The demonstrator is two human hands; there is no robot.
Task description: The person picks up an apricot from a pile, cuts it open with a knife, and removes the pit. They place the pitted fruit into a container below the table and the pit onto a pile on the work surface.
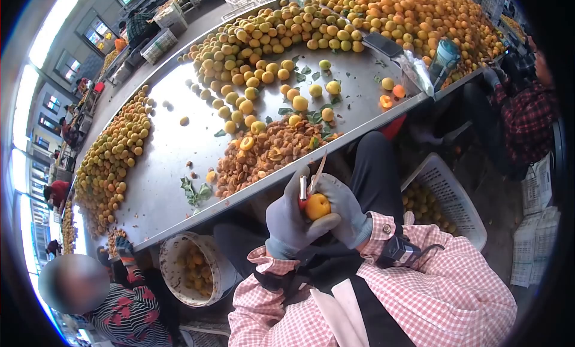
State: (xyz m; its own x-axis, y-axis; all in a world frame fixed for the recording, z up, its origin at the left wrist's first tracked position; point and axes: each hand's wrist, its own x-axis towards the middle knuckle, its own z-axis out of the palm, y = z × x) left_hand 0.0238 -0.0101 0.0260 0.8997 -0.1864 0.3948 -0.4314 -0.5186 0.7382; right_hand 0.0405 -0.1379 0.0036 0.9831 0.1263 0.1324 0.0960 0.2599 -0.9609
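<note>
A single yellow-orange apricot (pixel 317 207) sits between my two gloved hands, close in front of me below the table edge. My left hand (pixel 288 218) wears a grey glove and closes on the fruit, its thumb along the lower side. From the right, my right hand (pixel 342 204), gloved too, curls against the apricot with its fingers bent. Beside the fruit at my left fingers is a small red and metal tool (pixel 303 190). A thin, pale, pointed strip (pixel 321 165) sticks up between the hands; I cannot tell which hand grips the tool.
Just beyond my hands, brown apricot stones (pixel 263 158) are heaped on the metal table (pixel 168 185). Apricots (pixel 269 32) pile up behind. A white bucket (pixel 171 269) and a crate (pixel 458 194) hold fruit. Co-workers (pixel 527 107) sit either side; a phone (pixel 383 44) and bottle (pixel 445 58) lie right.
</note>
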